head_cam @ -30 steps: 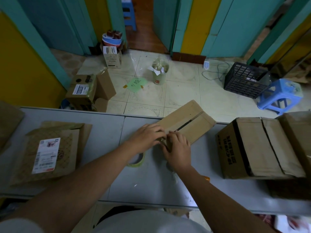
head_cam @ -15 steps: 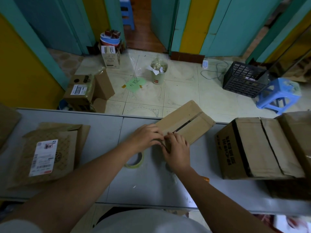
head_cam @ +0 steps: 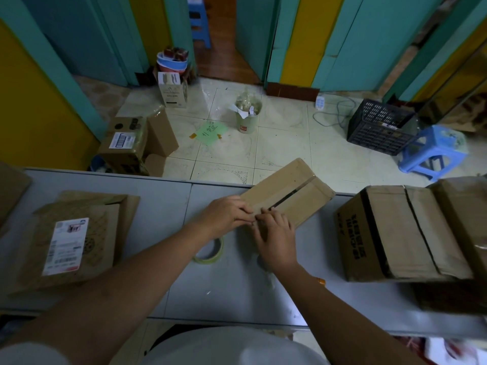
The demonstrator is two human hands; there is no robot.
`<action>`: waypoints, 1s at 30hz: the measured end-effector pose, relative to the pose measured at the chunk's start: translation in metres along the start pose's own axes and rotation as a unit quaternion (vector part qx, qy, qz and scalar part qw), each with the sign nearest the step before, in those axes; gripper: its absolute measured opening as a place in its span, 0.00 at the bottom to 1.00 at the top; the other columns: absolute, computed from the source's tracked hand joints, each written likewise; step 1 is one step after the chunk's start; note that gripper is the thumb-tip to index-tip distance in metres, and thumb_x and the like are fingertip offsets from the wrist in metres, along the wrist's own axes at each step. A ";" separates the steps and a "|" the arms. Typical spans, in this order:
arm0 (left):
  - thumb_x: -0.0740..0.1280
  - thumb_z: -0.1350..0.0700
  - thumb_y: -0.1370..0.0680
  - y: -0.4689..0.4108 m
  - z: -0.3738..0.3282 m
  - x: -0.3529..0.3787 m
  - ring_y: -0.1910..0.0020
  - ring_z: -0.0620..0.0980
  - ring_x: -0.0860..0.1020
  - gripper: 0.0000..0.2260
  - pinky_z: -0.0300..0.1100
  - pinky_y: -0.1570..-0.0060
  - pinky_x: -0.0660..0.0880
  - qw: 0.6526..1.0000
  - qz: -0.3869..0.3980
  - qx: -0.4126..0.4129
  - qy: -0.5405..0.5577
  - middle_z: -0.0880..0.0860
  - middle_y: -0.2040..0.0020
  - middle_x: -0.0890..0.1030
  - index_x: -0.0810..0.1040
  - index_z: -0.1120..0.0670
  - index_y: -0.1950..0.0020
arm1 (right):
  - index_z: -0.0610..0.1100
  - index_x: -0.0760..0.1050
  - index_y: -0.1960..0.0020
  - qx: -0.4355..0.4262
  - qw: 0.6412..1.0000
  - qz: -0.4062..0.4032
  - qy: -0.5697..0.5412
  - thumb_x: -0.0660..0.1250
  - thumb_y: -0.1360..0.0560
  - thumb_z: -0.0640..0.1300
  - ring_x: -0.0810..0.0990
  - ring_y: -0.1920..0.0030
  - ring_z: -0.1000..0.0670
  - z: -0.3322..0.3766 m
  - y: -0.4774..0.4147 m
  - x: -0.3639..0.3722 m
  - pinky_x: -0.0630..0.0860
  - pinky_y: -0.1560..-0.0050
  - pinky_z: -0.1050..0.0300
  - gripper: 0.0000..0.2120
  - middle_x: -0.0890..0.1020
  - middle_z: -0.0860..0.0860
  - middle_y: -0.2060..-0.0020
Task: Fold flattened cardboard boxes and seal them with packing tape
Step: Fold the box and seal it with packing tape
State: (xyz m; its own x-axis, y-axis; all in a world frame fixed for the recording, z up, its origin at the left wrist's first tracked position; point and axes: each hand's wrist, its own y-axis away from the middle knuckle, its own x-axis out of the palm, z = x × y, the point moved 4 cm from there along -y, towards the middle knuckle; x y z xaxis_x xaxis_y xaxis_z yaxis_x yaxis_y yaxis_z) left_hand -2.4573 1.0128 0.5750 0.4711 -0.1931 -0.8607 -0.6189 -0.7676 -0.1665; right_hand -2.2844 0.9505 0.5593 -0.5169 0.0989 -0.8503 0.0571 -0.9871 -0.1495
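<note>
Meeting at the near end of the small brown cardboard box (head_cam: 287, 196) on the grey table (head_cam: 158, 206), our left hand (head_cam: 224, 216) and right hand (head_cam: 274, 233) curl together on what we cannot tell; we judge the box folded, its seam not yet taped.

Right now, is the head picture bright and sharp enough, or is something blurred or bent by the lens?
Head view: dim, cool light; the wide lens bows the far edge of the table and the door frames; left hand, right hand and cardboard box are sharp enough; the lower right corner is smeared.
</note>
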 end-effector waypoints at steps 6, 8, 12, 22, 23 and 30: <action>0.80 0.55 0.26 0.000 0.003 0.003 0.41 0.46 0.79 0.11 0.51 0.36 0.77 0.986 -0.005 -0.109 0.126 0.45 0.43 0.85 0.90 0.48 0.45 | 0.51 0.80 0.38 0.007 1.000 0.010 -0.012 0.67 0.19 0.58 0.73 0.32 0.49 0.001 -0.001 -0.001 0.69 0.29 0.44 0.14 0.78 0.53 0.36; 0.80 0.57 0.26 0.004 0.003 -0.001 0.37 0.46 0.78 0.12 0.50 0.30 0.74 0.973 -0.013 -0.149 0.175 0.44 0.41 0.84 0.89 0.49 0.43 | 0.52 0.80 0.38 0.011 0.999 0.023 -0.039 0.68 0.20 0.59 0.71 0.30 0.51 0.000 -0.003 -0.003 0.69 0.28 0.42 0.15 0.76 0.54 0.34; 0.77 0.55 0.22 0.034 -0.004 -0.015 0.38 0.39 0.76 0.16 0.37 0.33 0.72 0.966 -0.049 -0.183 0.176 0.44 0.38 0.79 0.83 0.48 0.35 | 0.53 0.78 0.37 0.002 0.995 0.046 -0.091 0.71 0.23 0.61 0.66 0.26 0.49 0.003 -0.002 -0.012 0.67 0.26 0.41 0.19 0.71 0.54 0.28; 0.75 0.39 0.28 0.122 0.009 0.024 0.40 0.57 0.80 0.17 0.46 0.42 0.77 0.968 0.115 -0.211 -0.068 0.54 0.43 0.82 0.80 0.51 0.52 | 0.47 0.83 0.50 -0.155 0.981 0.009 -0.118 0.70 0.19 0.47 0.75 0.48 0.51 0.054 0.003 -0.035 0.73 0.45 0.49 0.05 0.80 0.55 0.53; 0.74 0.43 0.26 0.125 0.010 0.025 0.41 0.60 0.81 0.13 0.46 0.44 0.78 0.971 0.107 -0.198 -0.075 0.56 0.45 0.83 0.80 0.52 0.54 | 0.47 0.82 0.51 -0.157 0.980 0.021 -0.121 0.69 0.19 0.47 0.75 0.49 0.52 0.060 0.002 -0.036 0.72 0.46 0.52 0.05 0.80 0.55 0.54; 0.66 0.39 0.21 0.135 -0.011 -0.012 0.60 0.54 0.78 0.13 0.45 0.62 0.71 0.983 -0.020 -0.182 0.024 0.45 0.60 0.79 0.77 0.48 0.56 | 0.44 0.73 0.26 -0.101 0.963 0.197 -0.151 0.73 0.22 0.53 0.74 0.35 0.54 0.079 -0.011 -0.029 0.67 0.33 0.64 0.27 0.77 0.51 0.34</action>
State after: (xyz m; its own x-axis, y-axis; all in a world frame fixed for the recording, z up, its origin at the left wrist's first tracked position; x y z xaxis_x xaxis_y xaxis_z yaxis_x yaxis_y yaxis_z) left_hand -2.5393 0.9045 0.5684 0.5259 -0.1800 -0.8313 -0.3379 -0.9411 -0.0100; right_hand -2.3373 0.9481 0.6254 -0.6446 -0.3504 -0.6795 0.4498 -0.8925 0.0335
